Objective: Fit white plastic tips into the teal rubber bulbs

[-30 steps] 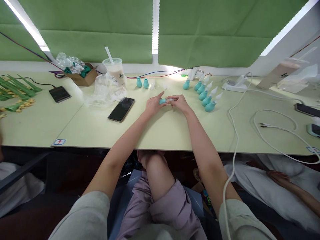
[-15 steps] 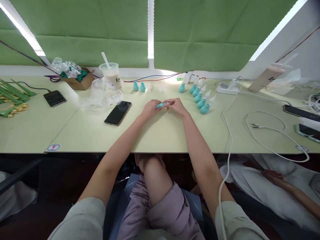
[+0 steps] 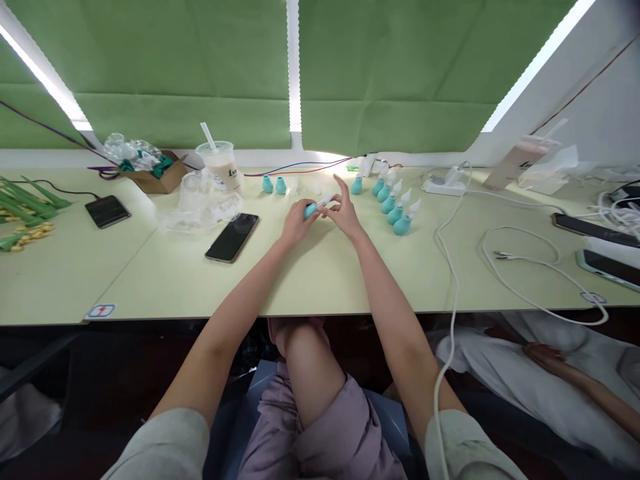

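Observation:
My left hand (image 3: 295,223) is closed around a teal rubber bulb (image 3: 309,212), tilted toward the right. A clear nozzle (image 3: 327,199) sits at the bulb's mouth, pointing up and right. My right hand (image 3: 346,215) pinches the nozzle near its base, index finger raised away. How deep the nozzle sits is hidden by the fingers. Beyond my hands stand two teal bulbs (image 3: 275,185) with open necks, and beside them small clear pieces (image 3: 294,189). To the right, several teal bulbs with clear nozzles (image 3: 401,225) stand in a slanting row.
Left of my hands lie a black phone (image 3: 233,237), a crumpled plastic bag (image 3: 193,202) and a drink cup (image 3: 219,165). A cardboard box (image 3: 157,181) stands behind. On the right, a white cable (image 3: 453,267) crosses the table edge from a power strip (image 3: 444,187). A co-worker's hand (image 3: 545,359) rests lower right.
The nozzle now tilts up from the bulb, showing more of its length. My right index finger has lifted and spread away. The whole view has shifted slightly.

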{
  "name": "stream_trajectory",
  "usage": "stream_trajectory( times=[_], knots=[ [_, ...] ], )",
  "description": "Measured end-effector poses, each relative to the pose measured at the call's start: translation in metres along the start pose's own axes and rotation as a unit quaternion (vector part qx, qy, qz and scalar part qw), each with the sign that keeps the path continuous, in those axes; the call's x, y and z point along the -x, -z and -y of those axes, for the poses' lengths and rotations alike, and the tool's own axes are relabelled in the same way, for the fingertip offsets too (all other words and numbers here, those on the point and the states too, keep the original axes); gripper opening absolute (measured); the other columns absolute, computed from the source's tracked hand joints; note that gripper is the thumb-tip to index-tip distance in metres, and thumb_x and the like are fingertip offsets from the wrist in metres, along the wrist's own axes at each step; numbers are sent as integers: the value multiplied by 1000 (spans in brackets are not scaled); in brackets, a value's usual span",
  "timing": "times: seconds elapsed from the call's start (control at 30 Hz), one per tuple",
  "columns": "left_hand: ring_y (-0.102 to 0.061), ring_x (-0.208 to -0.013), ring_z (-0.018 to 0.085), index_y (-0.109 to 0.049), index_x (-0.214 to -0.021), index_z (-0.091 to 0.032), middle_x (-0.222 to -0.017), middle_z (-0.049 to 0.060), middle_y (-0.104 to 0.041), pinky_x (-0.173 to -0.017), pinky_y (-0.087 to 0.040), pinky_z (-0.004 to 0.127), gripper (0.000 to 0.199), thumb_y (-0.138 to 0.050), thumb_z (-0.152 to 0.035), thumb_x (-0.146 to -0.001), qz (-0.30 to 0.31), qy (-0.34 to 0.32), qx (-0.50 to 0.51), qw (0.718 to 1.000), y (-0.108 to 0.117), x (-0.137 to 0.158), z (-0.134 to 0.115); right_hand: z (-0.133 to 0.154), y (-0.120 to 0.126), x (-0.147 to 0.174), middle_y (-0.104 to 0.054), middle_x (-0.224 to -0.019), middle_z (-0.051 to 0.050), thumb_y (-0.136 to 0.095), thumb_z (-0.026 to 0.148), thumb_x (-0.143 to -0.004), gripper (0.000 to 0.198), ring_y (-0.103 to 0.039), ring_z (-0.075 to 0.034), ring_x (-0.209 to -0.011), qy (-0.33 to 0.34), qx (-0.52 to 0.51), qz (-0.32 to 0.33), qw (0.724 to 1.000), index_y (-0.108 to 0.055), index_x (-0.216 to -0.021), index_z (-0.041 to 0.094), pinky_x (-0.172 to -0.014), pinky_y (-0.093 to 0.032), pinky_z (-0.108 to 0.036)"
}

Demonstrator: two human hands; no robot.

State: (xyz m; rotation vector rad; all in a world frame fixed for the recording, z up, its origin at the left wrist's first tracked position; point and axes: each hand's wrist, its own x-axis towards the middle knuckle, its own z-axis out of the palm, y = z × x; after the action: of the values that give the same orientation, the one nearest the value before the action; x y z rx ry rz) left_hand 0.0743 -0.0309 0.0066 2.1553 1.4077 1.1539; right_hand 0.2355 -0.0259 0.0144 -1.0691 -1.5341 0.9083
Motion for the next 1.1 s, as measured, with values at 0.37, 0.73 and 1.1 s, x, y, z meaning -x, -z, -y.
stream_trajectory(
  times=[0.37,0.73,1.1],
  knots=[
    [-57,-110,18,-50,-113,-21,-121,8,-62,-94,-44,34,35,-44,-43,-87,1,37,324,945,-1,-4,1,-4,-30,1,-65,-112,-4,-71,47,-69,60,-61,-19,-102,-70,-185,113,974,-56,-122,26,-83,-55,-33],
    [-41,-129,22,-60,-113,-28,-133,3,-53,-103,-36,42,39,-38,-49,-88,-79,144,246,955,23,-16,35,-17,-17,-7,-66,-85,-1,-76,40,-55,38,-59,-16,-81,-35,-24,-50,998,-64,-86,20,-71,-51,-28],
    [-48,-119,22,-62,-101,-22,-125,8,-58,-97,-40,38,37,-38,-45,-86,-95,206,233,946,29,-21,52,-27,-6,-10,-59,-89,2,-70,46,-59,44,-57,-12,-79,-76,-68,-108,989,-41,-82,24,-68,-46,-24]
  ],
)
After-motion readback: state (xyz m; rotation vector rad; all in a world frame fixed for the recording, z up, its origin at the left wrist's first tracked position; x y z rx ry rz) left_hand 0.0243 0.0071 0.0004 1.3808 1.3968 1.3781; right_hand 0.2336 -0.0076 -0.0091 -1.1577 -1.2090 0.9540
